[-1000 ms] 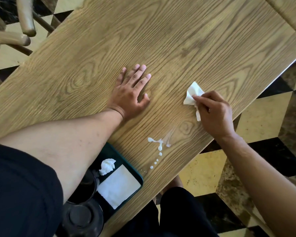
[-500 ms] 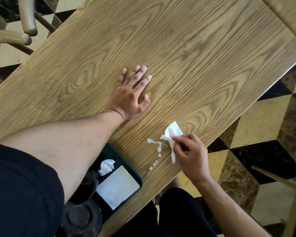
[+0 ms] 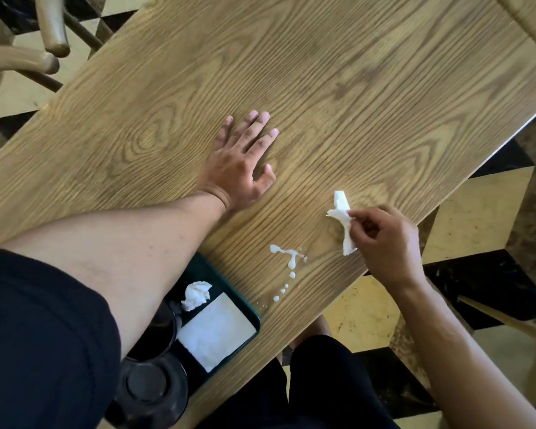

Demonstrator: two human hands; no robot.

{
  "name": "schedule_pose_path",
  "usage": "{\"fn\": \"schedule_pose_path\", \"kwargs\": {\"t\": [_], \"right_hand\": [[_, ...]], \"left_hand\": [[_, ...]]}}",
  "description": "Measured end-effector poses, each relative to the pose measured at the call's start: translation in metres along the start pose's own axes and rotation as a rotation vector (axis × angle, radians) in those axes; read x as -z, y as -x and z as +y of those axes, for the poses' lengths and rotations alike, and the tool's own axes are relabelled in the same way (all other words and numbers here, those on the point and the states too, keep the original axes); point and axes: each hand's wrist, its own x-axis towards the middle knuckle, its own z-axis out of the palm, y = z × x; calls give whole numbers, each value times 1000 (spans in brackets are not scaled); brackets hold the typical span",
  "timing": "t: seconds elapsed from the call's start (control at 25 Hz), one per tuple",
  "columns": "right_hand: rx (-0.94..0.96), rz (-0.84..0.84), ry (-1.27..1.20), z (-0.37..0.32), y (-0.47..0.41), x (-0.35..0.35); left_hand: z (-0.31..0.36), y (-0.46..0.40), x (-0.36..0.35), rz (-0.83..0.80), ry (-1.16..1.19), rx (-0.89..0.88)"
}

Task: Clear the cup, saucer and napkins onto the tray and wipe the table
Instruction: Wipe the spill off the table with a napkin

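Head view shows my right hand [image 3: 384, 239] pinching a crumpled white napkin [image 3: 342, 222] between thumb and fingertips, held just above the wooden table [image 3: 369, 88] near its front edge. Half a second ago that hand was down at the white spill [image 3: 287, 258]; now it has pulled back to the right, and the napkin sits beside the spill, not on it. The splash and its trail of droplets look barely reduced, so I judge the wiping pass took up little and must be repeated. My left hand [image 3: 242, 165] stays flat on the wood, fingers straight and spread, bracing. On the green tray [image 3: 254, 317] at the near edge lie a balled napkin [image 3: 196, 295] and a flat napkin [image 3: 215, 331], with the dark cup [image 3: 150, 385] partly hidden under my left arm; clearing looks done, wiping not.
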Motion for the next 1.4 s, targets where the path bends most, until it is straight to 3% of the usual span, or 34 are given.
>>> {"fn": "schedule_pose_path", "kwargs": {"t": [0.12, 0.28, 0.48, 0.64, 0.92, 1.12, 1.24, 1.4], "right_hand": [[22, 168, 79, 5, 1, -10], [92, 233, 66, 3, 8, -25], [216, -33, 25, -7, 29, -39], [286, -143, -16, -37, 12, -56], [717, -371, 114, -41, 19, -74], [803, -542, 246, -24, 17, -62], [736, -364, 150, -17, 0, -45], [255, 54, 87, -13, 19, -42]], "left_hand": [[-1, 0, -1, 7, -2, 4], [1, 0, 0, 4, -6, 6], [1, 0, 1, 2, -13, -1], [1, 0, 0, 1, -25, -1], [2, 0, 1, -8, -19, 13], [2, 0, 2, -23, -24, 19], [1, 0, 2, -28, -16, 20], [2, 0, 3, -20, -24, 21]]}}
